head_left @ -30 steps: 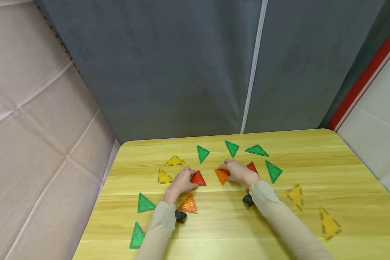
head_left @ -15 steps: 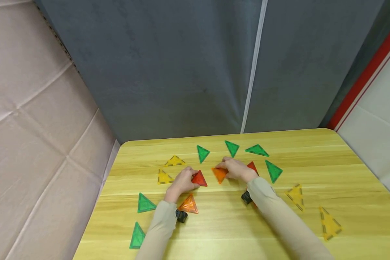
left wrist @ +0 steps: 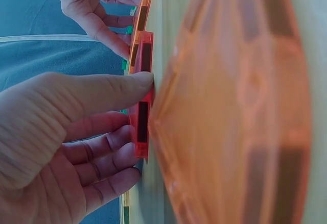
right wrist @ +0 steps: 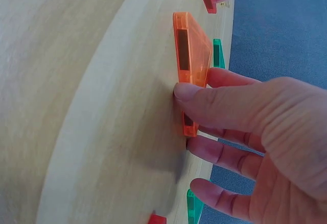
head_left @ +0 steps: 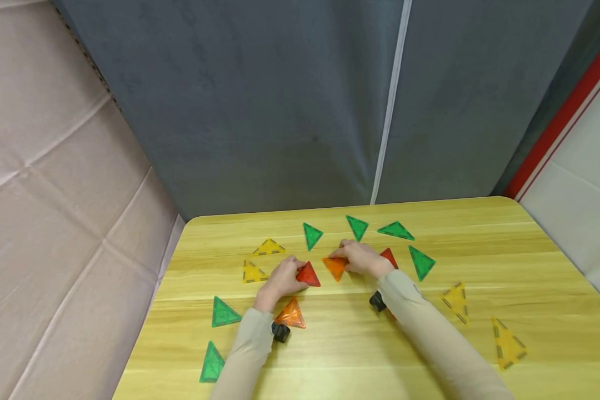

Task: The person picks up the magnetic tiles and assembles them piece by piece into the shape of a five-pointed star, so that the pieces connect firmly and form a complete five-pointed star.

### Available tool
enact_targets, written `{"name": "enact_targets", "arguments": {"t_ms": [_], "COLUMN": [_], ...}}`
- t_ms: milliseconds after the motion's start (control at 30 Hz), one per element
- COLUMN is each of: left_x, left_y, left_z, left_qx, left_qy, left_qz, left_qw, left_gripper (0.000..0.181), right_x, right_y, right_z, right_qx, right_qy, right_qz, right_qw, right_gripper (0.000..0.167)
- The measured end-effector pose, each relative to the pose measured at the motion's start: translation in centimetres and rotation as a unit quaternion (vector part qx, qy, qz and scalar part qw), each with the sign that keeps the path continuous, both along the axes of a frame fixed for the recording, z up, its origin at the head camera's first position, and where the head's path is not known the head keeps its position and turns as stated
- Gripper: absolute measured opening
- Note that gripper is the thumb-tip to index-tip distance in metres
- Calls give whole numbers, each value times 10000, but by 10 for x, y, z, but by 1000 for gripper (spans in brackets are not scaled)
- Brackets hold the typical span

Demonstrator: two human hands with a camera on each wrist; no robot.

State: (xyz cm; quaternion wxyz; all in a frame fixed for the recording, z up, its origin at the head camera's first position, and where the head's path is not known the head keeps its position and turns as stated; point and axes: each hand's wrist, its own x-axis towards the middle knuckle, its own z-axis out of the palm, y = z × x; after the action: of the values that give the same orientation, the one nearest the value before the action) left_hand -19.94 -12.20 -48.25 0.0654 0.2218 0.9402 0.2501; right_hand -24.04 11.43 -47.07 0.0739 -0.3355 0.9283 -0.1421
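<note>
My left hand [head_left: 284, 279] pinches a red triangular magnetic tile [head_left: 309, 275] between thumb and fingers, low over the table. In the left wrist view, the thumb presses one edge of that red tile [left wrist: 144, 127]. Across a small gap, my right hand [head_left: 361, 259] pinches an orange triangular tile [head_left: 334, 268]. The right wrist view has the thumb on the edge of this orange tile [right wrist: 191, 55], with the fingers behind it. The two held tiles stand apart in the head view. Another orange tile [head_left: 291, 314] lies beside the left wrist.
Several green triangles [head_left: 357, 227] lie along the back and left of the wooden table [head_left: 340, 355]. Yellow triangles [head_left: 268, 247] lie at left and right. A red triangle [head_left: 389, 256] is partly hidden behind the right forearm. A grey curtain [head_left: 280, 111] hangs behind.
The right hand has shifted the orange tile left, toward the red one. The left hand has edged slightly right with the red tile. The gap between them has narrowed.
</note>
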Motion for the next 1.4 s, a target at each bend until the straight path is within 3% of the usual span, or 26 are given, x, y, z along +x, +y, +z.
{"name": "enact_targets", "arguments": {"t_ms": [833, 1400], "left_x": [-1, -3], "left_y": [19, 21], "left_z": [2, 0], "left_qx": [-97, -162], "left_qy": [-120, -176], "left_qz": [164, 231], "left_qw": [9997, 9994], "left_gripper": [49, 52], "right_x": [4, 0], "right_y": [-14, -15], "right_z": [1, -1], "right_qx": [-29, -251], "right_qy": [49, -63], "right_qz": [175, 210], "right_qw": [9998, 9994], "right_gripper": [40, 40]}}
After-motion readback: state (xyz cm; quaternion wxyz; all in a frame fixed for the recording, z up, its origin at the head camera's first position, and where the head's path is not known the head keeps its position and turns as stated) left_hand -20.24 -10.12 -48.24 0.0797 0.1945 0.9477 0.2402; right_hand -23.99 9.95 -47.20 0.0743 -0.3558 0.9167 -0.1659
